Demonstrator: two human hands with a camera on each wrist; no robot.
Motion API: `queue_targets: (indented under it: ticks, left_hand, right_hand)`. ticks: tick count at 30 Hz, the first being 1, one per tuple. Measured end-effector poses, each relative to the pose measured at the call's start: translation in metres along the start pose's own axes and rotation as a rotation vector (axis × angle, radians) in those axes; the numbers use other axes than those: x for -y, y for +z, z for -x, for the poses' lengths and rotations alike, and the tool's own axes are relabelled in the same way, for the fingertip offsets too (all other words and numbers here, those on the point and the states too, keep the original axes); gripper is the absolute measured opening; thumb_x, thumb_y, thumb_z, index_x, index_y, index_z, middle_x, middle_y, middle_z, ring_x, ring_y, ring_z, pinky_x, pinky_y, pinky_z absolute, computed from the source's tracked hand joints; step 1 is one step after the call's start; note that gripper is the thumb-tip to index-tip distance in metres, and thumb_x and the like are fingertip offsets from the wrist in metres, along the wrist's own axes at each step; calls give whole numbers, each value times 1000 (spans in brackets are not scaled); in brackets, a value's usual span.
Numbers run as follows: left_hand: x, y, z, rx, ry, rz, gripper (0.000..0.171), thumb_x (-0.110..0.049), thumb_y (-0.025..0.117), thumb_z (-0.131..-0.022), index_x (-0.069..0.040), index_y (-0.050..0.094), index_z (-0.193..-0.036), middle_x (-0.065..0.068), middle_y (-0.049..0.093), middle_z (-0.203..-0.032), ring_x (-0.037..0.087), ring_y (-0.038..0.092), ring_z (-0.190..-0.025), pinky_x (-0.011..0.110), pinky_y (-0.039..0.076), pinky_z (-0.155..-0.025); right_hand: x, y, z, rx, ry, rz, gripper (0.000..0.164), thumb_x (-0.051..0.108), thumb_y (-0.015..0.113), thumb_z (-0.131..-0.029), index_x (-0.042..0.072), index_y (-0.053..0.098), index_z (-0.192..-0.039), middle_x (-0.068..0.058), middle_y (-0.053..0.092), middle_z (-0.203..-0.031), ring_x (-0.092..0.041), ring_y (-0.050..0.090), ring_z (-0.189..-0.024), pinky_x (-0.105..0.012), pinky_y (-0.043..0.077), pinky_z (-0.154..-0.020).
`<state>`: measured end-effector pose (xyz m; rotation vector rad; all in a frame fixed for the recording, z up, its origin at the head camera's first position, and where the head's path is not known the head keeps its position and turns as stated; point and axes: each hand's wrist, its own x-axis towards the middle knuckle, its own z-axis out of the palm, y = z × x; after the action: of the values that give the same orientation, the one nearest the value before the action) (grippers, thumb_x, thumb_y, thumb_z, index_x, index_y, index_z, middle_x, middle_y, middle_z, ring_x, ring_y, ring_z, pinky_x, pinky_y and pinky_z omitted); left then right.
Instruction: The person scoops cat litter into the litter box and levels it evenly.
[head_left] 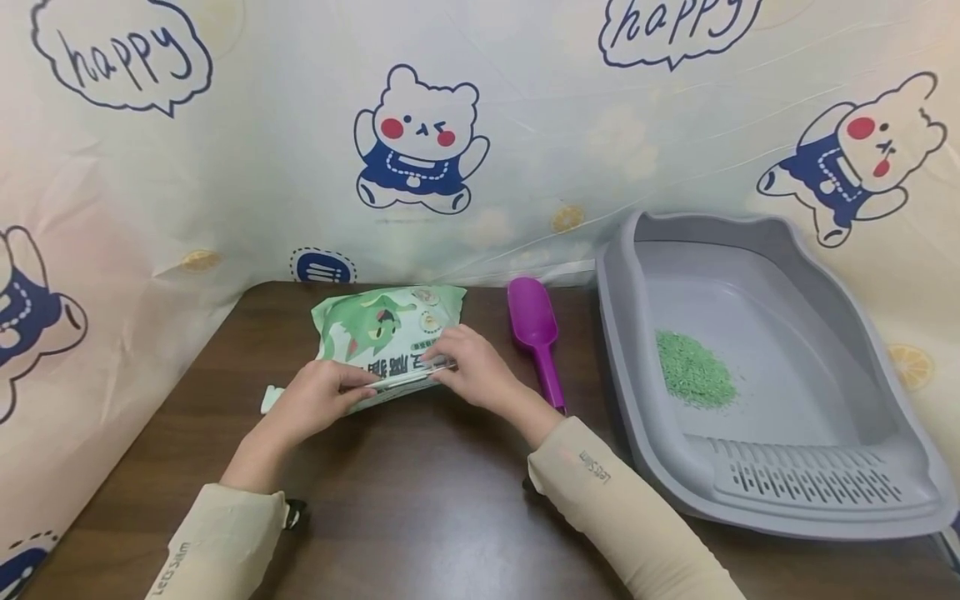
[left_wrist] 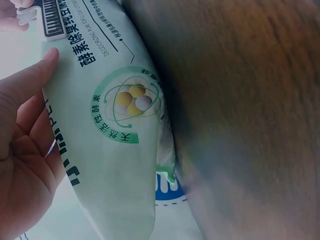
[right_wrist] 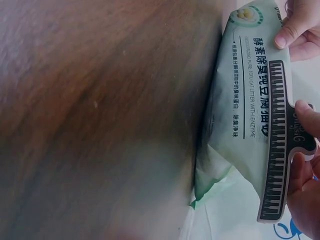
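A pale green cat litter bag (head_left: 375,329) with a cartoon print lies on the table, its top edge folded over toward the person. My left hand (head_left: 318,396) pinches that folded edge at its left part, thumb on the printed face in the left wrist view. A sealing clip (right_wrist: 276,150) with a piano-key pattern sits across the fold. My right hand (head_left: 476,367) pinches the clip's dark handle between thumb and fingers. Most of the clip's face is hidden in the head view, where only a thin light strip shows between the hands.
A purple scoop (head_left: 534,321) lies right of the bag, handle toward the person. Further right stands a grey litter box (head_left: 622,367) with raised walls and a slotted front; green litter pellets (head_left: 693,371) are heaped inside. A printed cloth (head_left: 525,150) hangs behind the brown table (head_left: 420,508).
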<state>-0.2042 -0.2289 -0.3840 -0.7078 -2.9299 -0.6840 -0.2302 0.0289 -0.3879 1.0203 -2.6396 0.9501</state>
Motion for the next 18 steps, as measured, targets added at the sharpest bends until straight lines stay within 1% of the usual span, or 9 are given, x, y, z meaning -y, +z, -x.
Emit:
queue_targets:
  ticks: [5,8,12,18]
  left_hand:
    - [0,0,0,12,-13,4,16,-15,77,-85,-13,81,-100,-1,78,-90,11,62,-76,32,49,-70]
    - [0,-1,1,19,-25,31,16,-15,76,-86,-13,81,-101,0,78,-90,10,60,-74,28,47,-67]
    - [2,-3,3,20,-44,60,16,-14,76,-86,-12,80,-102,1,78,-91,11,62,-76,25,47,-65]
    - [5,-5,5,23,-52,60,18,-16,77,-86,-13,80,-103,2,78,-94,11,66,-81,26,49,-67]
  right_hand:
    - [-1,6,-2,-10,14,-76,19,13,77,-86,10,75,-105,-4,71,-101,-18,58,-98,-33,48,-88]
    - [1,8,-3,-12,15,-98,20,12,78,-86,9,76,-105,-5,71,-101,-19,59,-97,-32,48,-87]
    - [4,11,-6,-13,16,-110,21,12,78,-85,8,76,-105,-5,73,-103,-20,60,-99,-31,48,-89]
    - [7,16,-8,13,36,-107,21,14,78,-86,12,76,-106,-3,73,-106,-19,59,-100,-30,48,-87]
